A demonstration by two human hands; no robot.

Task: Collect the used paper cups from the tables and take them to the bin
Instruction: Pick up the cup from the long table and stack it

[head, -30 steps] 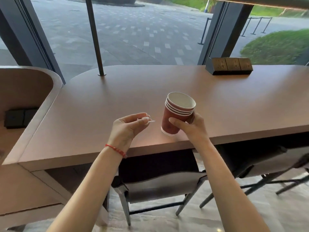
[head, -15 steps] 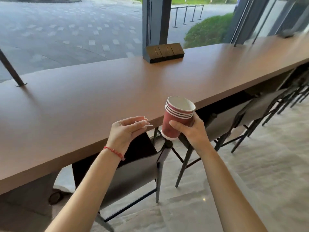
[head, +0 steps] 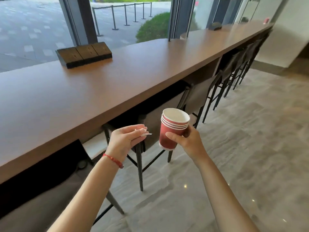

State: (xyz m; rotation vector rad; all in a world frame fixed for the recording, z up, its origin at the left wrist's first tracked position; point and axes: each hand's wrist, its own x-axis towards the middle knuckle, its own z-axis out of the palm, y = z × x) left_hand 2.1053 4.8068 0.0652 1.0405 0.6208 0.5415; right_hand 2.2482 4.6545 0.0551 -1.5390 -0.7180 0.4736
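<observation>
Fingers of right hand curled round stack of red paper cups, thumb across the front, cups upright and slightly tilted, held in the air off the bench and beyond its near edge. Four white rims counted, nested; top cup's mouth open toward the camera. Left hand raised just beside the stack, apart from it, fingers loosely bent with tips drawn toward the thumb; small pale scrap seen at the tips, too small to name. Red string bracelet on left wrist. Below both hands, dark chairs tucked under the bench edge, legs on pale tiled floor. Wide open floor to the right of the chair row. Dark wooden block on the bench near the window side. Small red cup far off at the bench's distant end.
</observation>
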